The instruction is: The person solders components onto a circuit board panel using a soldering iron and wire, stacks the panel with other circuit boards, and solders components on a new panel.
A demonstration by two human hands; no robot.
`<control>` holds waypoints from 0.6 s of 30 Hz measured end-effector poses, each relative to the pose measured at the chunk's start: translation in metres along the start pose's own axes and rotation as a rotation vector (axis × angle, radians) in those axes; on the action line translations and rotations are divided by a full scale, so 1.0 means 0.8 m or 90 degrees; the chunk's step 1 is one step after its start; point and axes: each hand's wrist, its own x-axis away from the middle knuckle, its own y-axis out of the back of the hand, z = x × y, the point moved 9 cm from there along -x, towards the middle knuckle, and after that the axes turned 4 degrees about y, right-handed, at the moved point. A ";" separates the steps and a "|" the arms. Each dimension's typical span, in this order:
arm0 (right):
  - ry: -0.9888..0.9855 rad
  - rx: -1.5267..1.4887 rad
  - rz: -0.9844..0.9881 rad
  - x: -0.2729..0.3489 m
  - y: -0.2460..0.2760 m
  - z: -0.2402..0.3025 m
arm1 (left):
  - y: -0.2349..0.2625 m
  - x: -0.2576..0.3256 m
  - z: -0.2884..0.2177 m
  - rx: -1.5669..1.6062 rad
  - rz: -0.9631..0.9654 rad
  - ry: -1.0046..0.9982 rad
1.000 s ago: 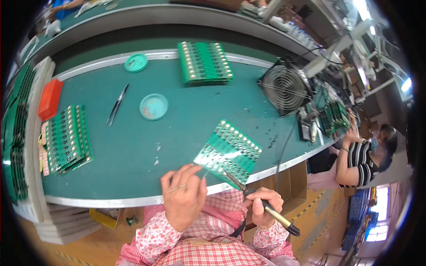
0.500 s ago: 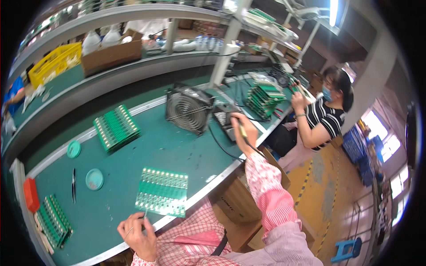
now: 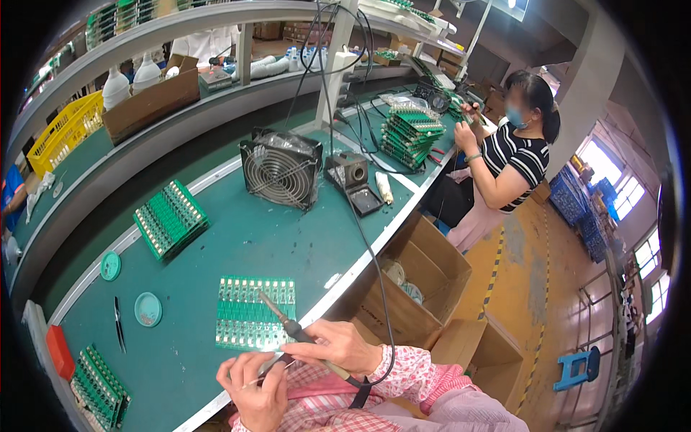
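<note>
My right hand (image 3: 347,348) is closed round a soldering iron (image 3: 291,327), its tip angled over the green circuit board panel (image 3: 237,309) at the table's front edge. Whether the tip touches the board, I cannot tell. Rows of small pale parts run along the panel. Just below the panel's near edge, my left hand (image 3: 252,385) has its fingers pinched together, close to the right hand. Something thin and dark shows at those fingers, too small to name. The iron's cable loops right and up past the soldering iron stand (image 3: 358,183).
A fan (image 3: 282,169) stands beside the stand. Board stacks (image 3: 170,219) (image 3: 101,389) lie to the left, with tweezers (image 3: 119,324), a small round dish (image 3: 147,309) and a red block (image 3: 60,353). At right, a co-worker (image 3: 507,147) sits by more boards; open cartons (image 3: 425,266) stand below.
My right hand has come from the iron stand to the board panel, bringing the soldering iron. My left hand has shifted right, close to the right hand. The view has turned slightly.
</note>
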 end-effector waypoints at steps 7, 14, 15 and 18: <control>0.018 -0.035 0.102 -0.003 -0.021 0.031 | 0.001 0.020 0.048 0.068 0.085 0.063; 0.051 -0.029 0.123 -0.018 -0.029 0.025 | 0.003 0.031 0.070 0.108 0.143 0.067; 0.043 -0.018 0.119 -0.020 -0.028 0.022 | 0.002 0.029 0.070 0.109 0.148 0.080; 0.027 0.003 0.078 -0.017 -0.023 0.017 | -0.001 0.035 0.083 0.162 0.127 0.135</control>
